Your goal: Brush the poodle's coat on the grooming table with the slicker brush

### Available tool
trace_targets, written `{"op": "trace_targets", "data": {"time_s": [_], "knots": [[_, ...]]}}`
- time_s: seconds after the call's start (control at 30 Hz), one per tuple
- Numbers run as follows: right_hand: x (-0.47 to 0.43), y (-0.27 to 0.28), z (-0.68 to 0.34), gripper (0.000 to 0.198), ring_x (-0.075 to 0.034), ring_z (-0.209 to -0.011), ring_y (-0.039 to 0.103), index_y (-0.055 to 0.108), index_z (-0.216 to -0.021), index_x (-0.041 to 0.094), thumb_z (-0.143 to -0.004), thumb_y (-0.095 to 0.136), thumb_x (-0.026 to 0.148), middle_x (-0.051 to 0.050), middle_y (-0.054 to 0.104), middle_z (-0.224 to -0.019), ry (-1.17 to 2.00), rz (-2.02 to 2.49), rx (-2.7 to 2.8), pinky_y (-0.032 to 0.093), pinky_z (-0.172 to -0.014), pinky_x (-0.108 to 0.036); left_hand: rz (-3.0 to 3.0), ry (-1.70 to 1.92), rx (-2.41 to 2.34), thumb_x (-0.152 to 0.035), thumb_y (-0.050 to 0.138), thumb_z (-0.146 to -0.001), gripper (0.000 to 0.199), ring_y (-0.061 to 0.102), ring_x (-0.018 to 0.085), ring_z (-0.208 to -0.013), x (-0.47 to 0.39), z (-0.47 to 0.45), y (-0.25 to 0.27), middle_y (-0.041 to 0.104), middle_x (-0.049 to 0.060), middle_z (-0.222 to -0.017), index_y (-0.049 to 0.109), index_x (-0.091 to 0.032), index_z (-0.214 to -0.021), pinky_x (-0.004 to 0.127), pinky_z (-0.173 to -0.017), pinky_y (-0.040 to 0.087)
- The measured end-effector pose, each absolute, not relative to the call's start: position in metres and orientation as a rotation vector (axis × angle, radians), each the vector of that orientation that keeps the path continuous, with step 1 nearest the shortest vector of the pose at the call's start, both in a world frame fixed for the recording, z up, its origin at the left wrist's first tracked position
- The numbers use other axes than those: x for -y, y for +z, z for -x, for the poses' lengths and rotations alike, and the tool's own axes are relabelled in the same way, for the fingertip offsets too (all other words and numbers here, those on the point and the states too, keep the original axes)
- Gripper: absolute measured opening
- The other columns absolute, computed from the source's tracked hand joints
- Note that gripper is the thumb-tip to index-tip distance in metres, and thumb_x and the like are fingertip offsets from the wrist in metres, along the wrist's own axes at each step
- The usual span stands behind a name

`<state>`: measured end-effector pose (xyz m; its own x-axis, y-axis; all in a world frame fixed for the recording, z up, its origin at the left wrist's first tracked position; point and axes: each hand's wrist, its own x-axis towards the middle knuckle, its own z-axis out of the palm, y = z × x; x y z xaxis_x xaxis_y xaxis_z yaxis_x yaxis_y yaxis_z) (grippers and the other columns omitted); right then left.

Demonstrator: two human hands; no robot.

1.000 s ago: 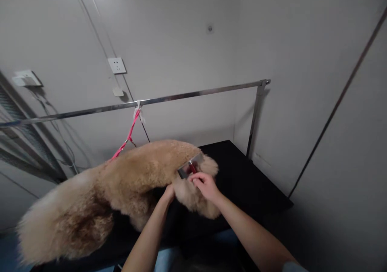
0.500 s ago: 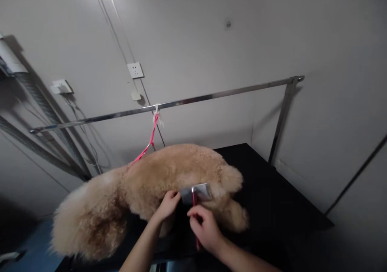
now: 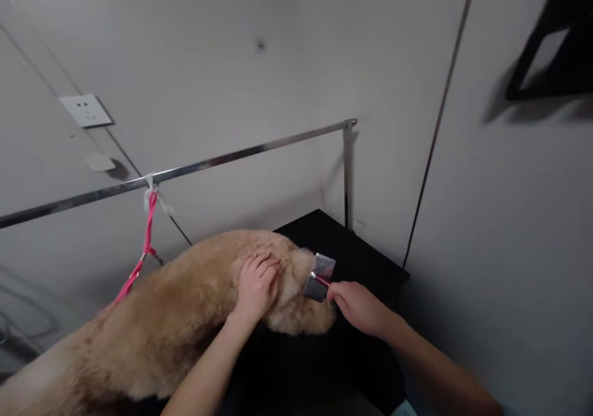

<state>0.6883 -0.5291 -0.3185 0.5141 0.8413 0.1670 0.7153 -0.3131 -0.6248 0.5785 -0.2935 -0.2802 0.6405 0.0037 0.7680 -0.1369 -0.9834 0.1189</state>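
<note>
A curly, light-brown dog point(image 3: 185, 299) stands on the black table top, its rear toward the right and its head out of view. My left hand point(image 3: 257, 283) lies over its rump, fingers slightly bent and resting on the coat. In my right hand point(image 3: 359, 305) is a slicker brush point(image 3: 320, 277), gripped by its red handle. The brush's metal head is against or very near the fur at the dog's back end; contact with the bristles is hidden. A pink grooming loop point(image 3: 148, 231) runs from the bar down to the dog's front.
A metal bar point(image 3: 222, 158) on a post point(image 3: 347, 178) crosses behind the dog. The black table point(image 3: 319, 231) ends near the right wall. A wall socket point(image 3: 86, 110) is at upper left, and a black object point(image 3: 556, 45) hangs at upper right.
The view has swung right, taking the dog's head out of frame. My left hand has moved from the dog's side up onto its rump. My right hand has carried the brush to the rear end.
</note>
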Motion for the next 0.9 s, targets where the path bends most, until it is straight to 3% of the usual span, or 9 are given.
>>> {"op": "trace_targets", "data": {"time_s": [0.07,0.13,0.2,0.33,0.5,0.6,0.77,0.9], "knots": [[0.514,-0.296,-0.690,0.025,-0.017,-0.083,0.066,0.062,-0.112,0.022,-0.091,0.048,0.019,-0.004,0.072,-0.094,0.255,1.919,1.314,0.047,-0.076,-0.028,-2.728,1.425,0.193,-0.007,0.058,-0.083,0.018,0.065,0.025,-0.097,0.289,-0.571,-0.291,0.074,0.005,-0.094,0.067,-0.020,-0.091,0.043,-0.090,0.045],[0.497,-0.278,-0.705,0.030,-0.016,-0.087,0.066,0.056,-0.121,0.021,-0.092,0.051,0.022,-0.004,0.072,-0.102,0.317,1.734,1.398,0.047,-0.079,-0.027,-2.690,1.562,0.214,-0.004,0.058,-0.082,0.017,0.066,0.022,-0.090,0.280,-0.556,-0.299,0.073,0.006,-0.089,0.064,-0.018,-0.090,0.040,-0.085,0.047],[0.490,-0.271,-0.729,0.028,-0.017,-0.092,0.067,0.061,-0.118,0.021,-0.091,0.052,0.020,-0.004,0.072,-0.105,0.366,1.745,1.460,0.048,-0.081,-0.028,-2.624,1.652,0.176,-0.004,0.058,-0.082,0.016,0.065,0.021,-0.087,0.273,-0.540,-0.307,0.072,0.006,-0.086,0.062,-0.018,-0.089,0.042,-0.089,0.046],[0.508,-0.273,-0.760,0.029,-0.022,-0.097,0.067,0.072,-0.106,0.023,-0.088,0.051,0.014,-0.006,0.074,-0.101,0.223,2.188,1.311,0.047,-0.086,-0.033,-2.500,1.709,0.061,-0.005,0.056,-0.084,0.015,0.066,0.021,-0.089,0.269,-0.526,-0.322,0.071,0.006,-0.083,0.063,-0.018,-0.087,0.046,-0.097,0.042],[0.497,-0.279,-0.713,0.039,-0.017,-0.106,0.064,0.061,-0.129,0.031,-0.093,0.047,0.021,-0.001,0.069,-0.120,0.083,1.822,1.424,0.046,-0.092,-0.028,-2.434,1.747,0.024,-0.006,0.055,-0.084,0.016,0.066,0.020,-0.088,0.273,-0.534,-0.326,0.071,0.005,-0.081,0.064,-0.019,-0.085,0.046,-0.100,0.042],[0.493,-0.296,-0.702,0.038,-0.017,-0.096,0.065,0.065,-0.125,0.031,-0.092,0.049,0.021,-0.002,0.071,-0.110,0.152,1.857,1.482,0.047,-0.085,-0.028,-2.432,1.751,-0.021,-0.007,0.056,-0.084,0.016,0.066,0.020,-0.087,0.273,-0.537,-0.323,0.071,0.005,-0.081,0.065,-0.020,-0.084,0.045,-0.100,0.042],[0.530,-0.302,-0.712,0.032,-0.020,-0.083,0.065,0.071,-0.111,0.027,-0.090,0.049,0.019,-0.005,0.071,-0.090,0.097,2.287,1.318,0.046,-0.073,-0.029,-2.437,1.741,-0.023,-0.007,0.056,-0.084,0.015,0.066,0.020,-0.088,0.274,-0.547,-0.318,0.072,0.005,-0.081,0.065,-0.019,-0.083,0.046,-0.100,0.042],[0.511,-0.288,-0.686,0.036,-0.019,-0.090,0.064,0.063,-0.126,0.028,-0.093,0.049,0.026,-0.005,0.070,-0.101,-0.021,2.085,1.351,0.046,-0.080,-0.028,-2.407,1.755,-0.049,-0.007,0.055,-0.085,0.015,0.066,0.019,-0.087,0.277,-0.554,-0.312,0.071,0.005,-0.080,0.065,-0.019,-0.082,0.045,-0.100,0.042]]}}
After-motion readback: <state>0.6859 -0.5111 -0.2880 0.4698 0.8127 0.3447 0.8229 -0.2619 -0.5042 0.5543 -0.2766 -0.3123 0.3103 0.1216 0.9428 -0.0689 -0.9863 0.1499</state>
